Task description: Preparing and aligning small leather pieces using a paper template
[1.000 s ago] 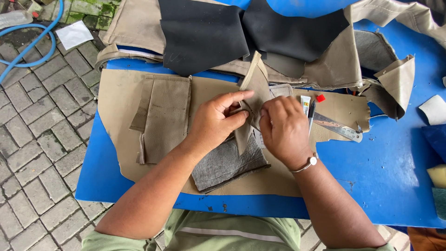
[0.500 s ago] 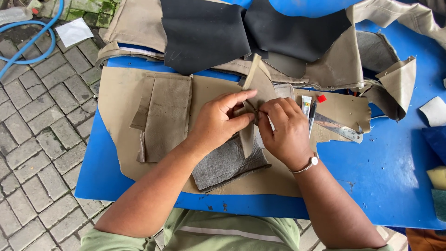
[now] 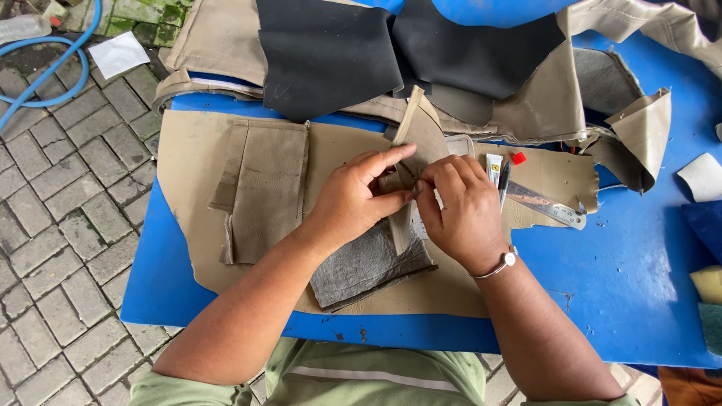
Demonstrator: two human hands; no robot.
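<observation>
Tan leather strip (image 3: pixel 421 131) is pinched by left hand (image 3: pixel 353 199) and right hand (image 3: pixel 459 214), its middle hidden behind their fingers.

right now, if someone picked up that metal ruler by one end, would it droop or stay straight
The metal ruler would probably stay straight: it lies flat and true on the tan sheet, unlike the curling scraps nearby. It looks thin, so likely light with perhaps slight flex. Its smooth surface might slip on the blue table if pushed.
</observation>
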